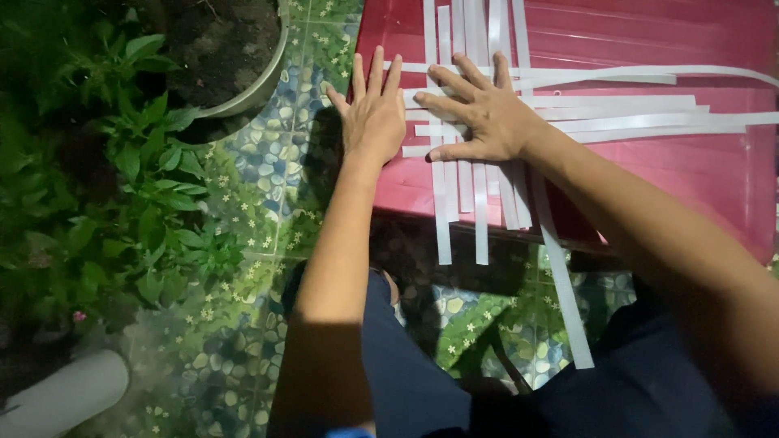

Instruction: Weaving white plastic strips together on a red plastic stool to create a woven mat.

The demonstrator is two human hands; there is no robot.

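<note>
The right hand lies flat, palm down and fingers spread, on a lattice of white paper strips — it presses the crossing where the upright strips meet the sideways ones, gripping nothing. Its thumb points toward the near-left corner of the weave, its fingers toward the upper left. The left hand rests just beside it, also flat and open, fingers together and pointing away from the person, palm on the bare red surface at the left margin of the strips; it holds nothing, and whether its little-finger side touches the strip ends cannot be told.

Both forearms reach forward from the bottom of the view, the right one crossing in diagonally from the lower right, the left one nearly straight up the middle.

The strips lie on a red plastic tabletop. The sideways strips run off to the right, well past the hands; the upright ones run from the far edge toward the person and overhang the near edge, one long strip slanting down over the dark trousers. The left hand sits close to the tabletop's left edge. Beyond that edge is a pebble-and-flower patterned floor, then a pale round pot of soil and leafy green plants — open red surface lies to the right of the weave.
</note>
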